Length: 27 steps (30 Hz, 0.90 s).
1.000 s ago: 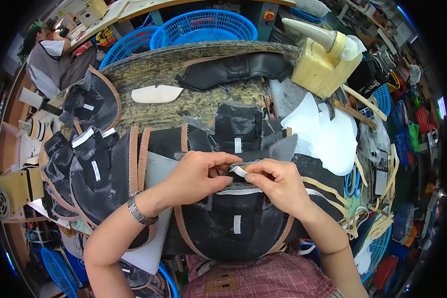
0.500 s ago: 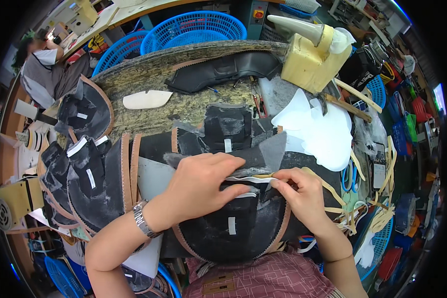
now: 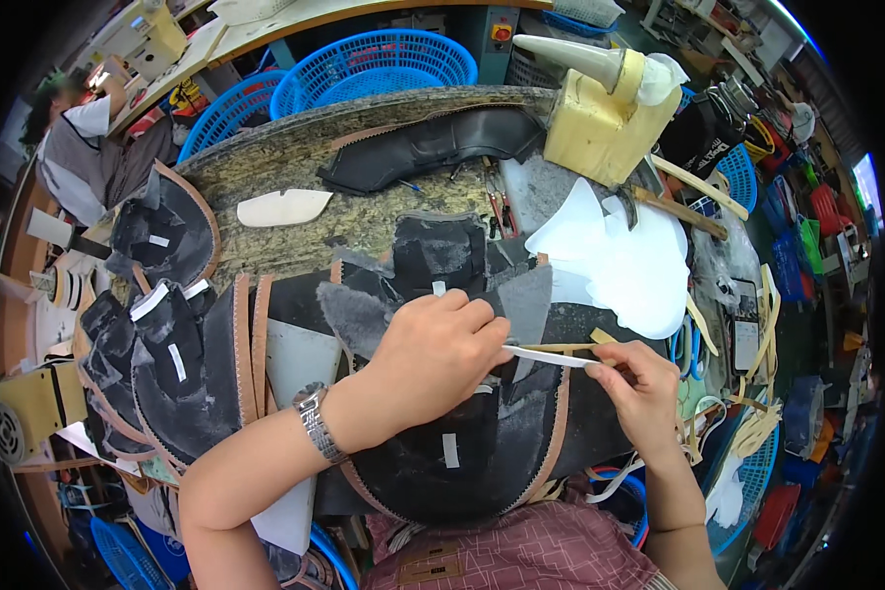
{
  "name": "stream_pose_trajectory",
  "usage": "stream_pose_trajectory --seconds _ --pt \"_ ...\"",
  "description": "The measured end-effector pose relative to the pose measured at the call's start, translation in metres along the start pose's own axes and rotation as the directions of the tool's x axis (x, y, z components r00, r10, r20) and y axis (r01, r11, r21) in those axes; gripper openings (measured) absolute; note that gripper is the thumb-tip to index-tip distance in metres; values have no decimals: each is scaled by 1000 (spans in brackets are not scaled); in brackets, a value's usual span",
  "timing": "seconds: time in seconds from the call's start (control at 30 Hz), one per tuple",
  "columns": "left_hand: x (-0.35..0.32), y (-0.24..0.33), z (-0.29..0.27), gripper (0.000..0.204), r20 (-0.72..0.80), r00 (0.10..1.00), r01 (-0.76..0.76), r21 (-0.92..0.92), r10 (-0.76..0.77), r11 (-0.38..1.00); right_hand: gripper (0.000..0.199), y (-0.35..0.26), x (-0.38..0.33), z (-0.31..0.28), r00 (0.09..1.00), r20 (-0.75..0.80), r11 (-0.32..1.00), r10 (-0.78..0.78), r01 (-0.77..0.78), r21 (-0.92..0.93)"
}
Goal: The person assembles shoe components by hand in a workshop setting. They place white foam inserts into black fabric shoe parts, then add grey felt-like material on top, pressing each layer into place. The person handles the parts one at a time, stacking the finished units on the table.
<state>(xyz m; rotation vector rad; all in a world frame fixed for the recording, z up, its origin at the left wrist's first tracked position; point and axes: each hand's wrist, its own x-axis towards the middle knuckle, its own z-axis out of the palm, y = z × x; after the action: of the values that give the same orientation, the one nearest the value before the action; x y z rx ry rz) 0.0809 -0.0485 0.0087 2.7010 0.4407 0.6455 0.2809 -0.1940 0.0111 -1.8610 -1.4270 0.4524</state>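
Observation:
A narrow white tape strip (image 3: 549,356) is stretched between my hands, with a tan strip (image 3: 565,347) running just behind it. My right hand (image 3: 649,388) pinches the right end between thumb and finger. Curled fingers of my left hand (image 3: 438,344) close on the left end; the grip itself is partly hidden. Below both hands lies a black shoe-upper-like piece (image 3: 403,477) with brown zigzag-cut edging and a short white tape patch (image 3: 450,450). Its grey fuzzy flap (image 3: 352,320) shows beside my left hand.
More black pieces (image 3: 192,364) are stacked at the left. Beyond lie a black leather piece (image 3: 438,147) and a cream cut-out (image 3: 283,207). White sheets (image 3: 639,270), a hammer (image 3: 678,211), a yellow block (image 3: 600,123) and blue-handled scissors (image 3: 696,354) occupy the right. A person sits far left.
Both hands have moved right, my right hand farther, lifting the white tape off the black piece. My left fingers have gone from spread to curled. The grey flap now shows more.

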Motion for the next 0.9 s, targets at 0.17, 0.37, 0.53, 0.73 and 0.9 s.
stream_pose_trajectory --seconds 0.17,0.37,0.53,0.73,0.9 --pt "-2 1 4 18 33 998 57 3 -57 998 22 -13 5 18 987 34 984 -158 155 84" --pt "-3 2 2 16 19 993 116 -36 -115 993 12 -28 18 44 959 145 955 -245 213 206" --pt "6 -46 -31 55 151 956 293 -545 -252 786 13 -29 11 -22 935 -122 916 -332 351 194" --pt "17 -102 -11 52 268 666 732 -414 -696 541 14 -47 29 -60 969 -21 502 -246 146 853" --pt "10 -79 -13 34 235 745 540 -762 -625 358 22 -48 85 25 945 314 818 -89 -110 564"
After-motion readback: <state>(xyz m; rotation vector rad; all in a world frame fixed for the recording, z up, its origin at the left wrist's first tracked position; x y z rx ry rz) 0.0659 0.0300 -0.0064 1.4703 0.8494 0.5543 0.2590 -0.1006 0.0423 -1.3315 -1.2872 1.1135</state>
